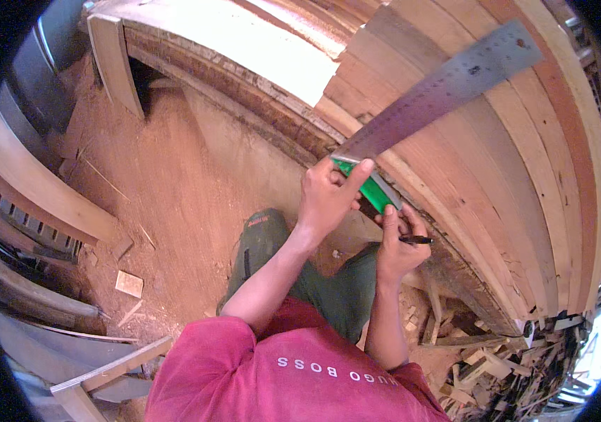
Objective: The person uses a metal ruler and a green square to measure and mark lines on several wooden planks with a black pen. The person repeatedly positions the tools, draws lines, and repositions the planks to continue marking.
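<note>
Over on the left there's a curved board (40, 179), then a small wood block (129, 283) on the floor. The desk's (237, 95) edge slants toward the left hand (325, 200), clamped on the upper end of the try square's green handle (379, 195). The right hand (402, 246) pinches its lower end, a black pen (416, 240) among its fingers. The square's metal blade (448, 91) lies across side-by-side planks (483, 172).

The ruler blade (448, 91) is smooth metal with a dull shine. Its green handle (378, 196) looks glossy, plastic or painted. On the right, the planks (472, 165) are matt wood; the bench edge (244, 93) is rough wood. The shirt (293, 387) is matt cloth.
</note>
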{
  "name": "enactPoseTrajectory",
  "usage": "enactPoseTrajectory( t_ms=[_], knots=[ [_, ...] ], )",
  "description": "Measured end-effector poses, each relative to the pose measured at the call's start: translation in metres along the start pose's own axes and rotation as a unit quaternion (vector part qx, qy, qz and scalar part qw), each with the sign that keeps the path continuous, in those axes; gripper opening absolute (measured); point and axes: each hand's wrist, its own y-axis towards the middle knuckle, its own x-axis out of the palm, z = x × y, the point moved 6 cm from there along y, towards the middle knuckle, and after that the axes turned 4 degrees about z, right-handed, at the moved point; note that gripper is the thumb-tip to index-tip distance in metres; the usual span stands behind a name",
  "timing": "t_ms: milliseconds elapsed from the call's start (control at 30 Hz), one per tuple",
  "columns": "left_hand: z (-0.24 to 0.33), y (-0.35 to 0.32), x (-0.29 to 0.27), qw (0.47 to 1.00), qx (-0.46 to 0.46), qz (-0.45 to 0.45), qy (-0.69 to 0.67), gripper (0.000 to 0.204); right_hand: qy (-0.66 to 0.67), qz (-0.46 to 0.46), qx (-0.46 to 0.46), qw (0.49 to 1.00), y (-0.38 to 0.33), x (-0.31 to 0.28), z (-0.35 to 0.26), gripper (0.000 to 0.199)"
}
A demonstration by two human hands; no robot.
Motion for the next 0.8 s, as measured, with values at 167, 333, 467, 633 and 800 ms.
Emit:
enactPoseTrajectory(
  t_ms=[167, 333, 467, 633, 800],
  knots=[
    [0.004, 0.006, 0.006, 0.999, 0.027, -0.018, -0.034, 0.042, -0.015, 0.022, -0.015, 1.000, 0.006, 0.000, -0.006, 0.021],
    [0.004, 0.011, 0.006, 0.998, 0.056, -0.007, 0.033, 0.047, -0.045, 0.020, 0.015, 0.999, 0.010, 0.000, -0.005, 0.022],
    [0.005, 0.008, 0.010, 1.000, 0.008, -0.023, -0.011, 0.049, -0.034, 0.079, 0.020, 0.996, 0.014, -0.003, -0.002, 0.018],
    [-0.005, 0.004, 0.017, 0.991, -0.025, -0.018, -0.134, 0.044, -0.036, 0.067, -0.024, 0.997, 0.016, 0.003, -0.015, 0.015],
    [-0.006, 0.000, 0.024, 0.977, -0.011, 0.036, -0.210, 0.037, -0.057, 0.058, -0.013, 0.997, 0.018, 0.003, -0.012, 0.013]
  ],
)
